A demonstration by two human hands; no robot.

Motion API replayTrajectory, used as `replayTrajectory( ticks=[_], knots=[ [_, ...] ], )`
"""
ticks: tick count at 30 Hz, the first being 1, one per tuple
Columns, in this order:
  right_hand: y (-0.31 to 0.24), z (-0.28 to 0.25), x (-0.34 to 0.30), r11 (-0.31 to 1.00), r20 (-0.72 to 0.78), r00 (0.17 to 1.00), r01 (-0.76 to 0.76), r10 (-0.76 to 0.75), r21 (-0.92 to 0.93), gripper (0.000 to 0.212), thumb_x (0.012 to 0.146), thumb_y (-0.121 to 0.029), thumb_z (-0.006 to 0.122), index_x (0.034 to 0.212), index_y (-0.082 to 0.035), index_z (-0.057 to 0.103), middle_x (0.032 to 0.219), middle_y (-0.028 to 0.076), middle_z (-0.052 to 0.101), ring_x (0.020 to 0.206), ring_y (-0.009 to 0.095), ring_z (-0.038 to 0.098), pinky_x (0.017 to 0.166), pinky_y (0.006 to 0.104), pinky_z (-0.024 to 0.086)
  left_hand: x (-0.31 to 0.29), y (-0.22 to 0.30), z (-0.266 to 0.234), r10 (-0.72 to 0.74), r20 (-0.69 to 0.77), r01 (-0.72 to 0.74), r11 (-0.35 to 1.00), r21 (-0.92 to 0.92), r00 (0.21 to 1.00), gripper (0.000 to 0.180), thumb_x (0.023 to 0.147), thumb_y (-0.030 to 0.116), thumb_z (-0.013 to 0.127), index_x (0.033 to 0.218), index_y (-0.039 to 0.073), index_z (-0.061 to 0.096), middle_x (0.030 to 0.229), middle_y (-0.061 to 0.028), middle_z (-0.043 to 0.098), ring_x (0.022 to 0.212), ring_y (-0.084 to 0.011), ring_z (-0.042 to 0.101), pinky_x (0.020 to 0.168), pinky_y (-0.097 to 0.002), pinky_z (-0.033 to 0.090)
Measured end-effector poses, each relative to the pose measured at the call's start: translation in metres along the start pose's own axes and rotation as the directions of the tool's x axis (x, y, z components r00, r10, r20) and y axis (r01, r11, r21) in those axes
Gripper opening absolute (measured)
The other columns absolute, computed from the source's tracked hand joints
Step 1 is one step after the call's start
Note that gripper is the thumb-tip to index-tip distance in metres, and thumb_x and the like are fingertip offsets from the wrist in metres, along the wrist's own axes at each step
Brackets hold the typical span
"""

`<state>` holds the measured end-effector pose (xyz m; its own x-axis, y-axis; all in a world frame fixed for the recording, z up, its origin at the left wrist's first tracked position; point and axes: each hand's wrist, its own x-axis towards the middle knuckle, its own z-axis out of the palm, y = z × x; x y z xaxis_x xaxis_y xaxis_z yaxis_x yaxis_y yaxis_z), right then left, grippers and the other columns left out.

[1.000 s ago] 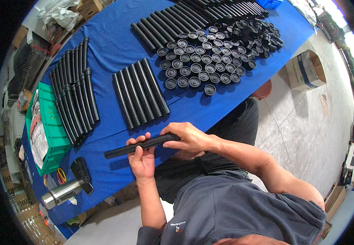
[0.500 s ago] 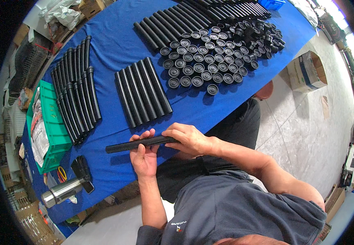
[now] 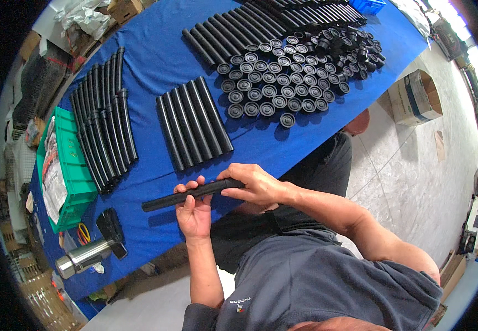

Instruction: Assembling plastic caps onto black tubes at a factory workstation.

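Observation:
A black tube (image 3: pixel 159 204) is held level between my two hands, above the near edge of the blue-covered table. My left hand (image 3: pixel 195 215) supports its middle from below, palm up, with the thumb in front and the fingertips behind. Around the tube's right end my right hand (image 3: pixel 258 185) is closed; the palm and fingers partly hide that end. Just beyond my hands several black tubes (image 3: pixel 195 124) lie side by side. Round black caps (image 3: pixel 279 101) with ringed faces stand in a crowded group to their right.
More black tubes (image 3: pixel 233 33) lie in rows at the back. On the left are capped-looking tubes (image 3: pixel 104 127), a green crate (image 3: pixel 82 187), a steel flask (image 3: pixel 82 259) and a black flat-sided object (image 3: pixel 111 229). A cardboard box (image 3: pixel 410 99) stands on the floor at right.
My right hand has shifted its fingers on the tube, so more of the tube's right end shows between thumb and fingers. My left hand stays nearly in place.

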<state>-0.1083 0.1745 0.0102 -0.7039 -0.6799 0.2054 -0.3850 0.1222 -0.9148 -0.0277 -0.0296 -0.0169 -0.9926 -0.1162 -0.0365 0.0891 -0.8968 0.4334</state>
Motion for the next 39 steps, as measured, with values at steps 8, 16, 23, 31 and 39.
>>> replayTrajectory(
  ticks=[8, 16, 23, 31, 39],
  knots=[
    [0.0, 0.014, -0.007, 0.976, -0.128, 0.972, 0.178, -0.194, -0.127, 0.04, 0.083, -0.016, 0.076, 0.116, -0.001, 0.06, 0.093, 0.017, 0.063, 0.086, 0.033, 0.065, 0.072, 0.0394, 0.053, 0.0, 0.0, -0.001, -0.026, 0.013, 0.025, 0.998, 0.053, 1.0, 0.027, 0.093, 0.004, 0.063, 0.119, 0.007, 0.056, 0.125, -0.0162, 0.062, 0.129, -0.0339, 0.052, 0.107, -0.0544, 0.047],
    [-0.009, 0.003, 0.0, 0.998, -0.052, 0.997, -0.047, 0.049, 0.037, 0.036, 0.086, -0.021, 0.073, 0.111, 0.001, 0.062, 0.09, 0.018, 0.066, 0.083, 0.032, 0.066, 0.071, 0.0394, 0.052, 0.0, -0.001, -0.004, -0.017, 0.011, 0.017, 0.999, 0.032, 1.0, 0.029, 0.093, 0.002, 0.061, 0.121, 0.007, 0.055, 0.126, -0.0172, 0.061, 0.129, -0.0342, 0.052, 0.105, -0.0546, 0.049],
    [-0.03, -0.015, 0.01, 0.887, 0.201, 0.905, -0.414, 0.375, 0.207, 0.033, 0.087, -0.016, 0.069, 0.114, 0.0, 0.059, 0.092, 0.019, 0.061, 0.084, 0.036, 0.064, 0.071, 0.0422, 0.052, -0.002, 0.001, -0.001, -0.009, 0.011, 0.01, 1.0, -0.007, 1.0, 0.028, 0.093, 0.003, 0.063, 0.119, 0.007, 0.055, 0.124, -0.019, 0.062, 0.126, -0.0356, 0.054, 0.103, -0.0537, 0.051],
    [-0.009, -0.003, 0.001, 0.996, -0.103, 0.994, -0.015, 0.024, 0.086, 0.037, 0.082, -0.015, 0.076, 0.113, -0.002, 0.06, 0.093, 0.017, 0.064, 0.085, 0.033, 0.065, 0.071, 0.0395, 0.053, -0.001, 0.001, 0.0, -0.034, -0.038, 0.034, 0.999, -0.013, 0.999, 0.028, 0.093, 0.004, 0.063, 0.12, 0.007, 0.055, 0.126, -0.0192, 0.061, 0.127, -0.0353, 0.054, 0.103, -0.0541, 0.05],
    [-0.003, 0.0, -0.003, 0.997, -0.074, 0.996, 0.034, -0.039, -0.068, 0.041, 0.083, -0.024, 0.074, 0.111, 0.001, 0.058, 0.097, 0.021, 0.063, 0.089, 0.037, 0.064, 0.075, 0.0427, 0.052, 0.0, -0.001, 0.0, -0.044, -0.064, 0.044, 0.999, 0.001, 0.997, 0.03, 0.093, 0.004, 0.063, 0.121, 0.007, 0.055, 0.125, -0.019, 0.062, 0.126, -0.0353, 0.054, 0.104, -0.0549, 0.049]
  ],
)
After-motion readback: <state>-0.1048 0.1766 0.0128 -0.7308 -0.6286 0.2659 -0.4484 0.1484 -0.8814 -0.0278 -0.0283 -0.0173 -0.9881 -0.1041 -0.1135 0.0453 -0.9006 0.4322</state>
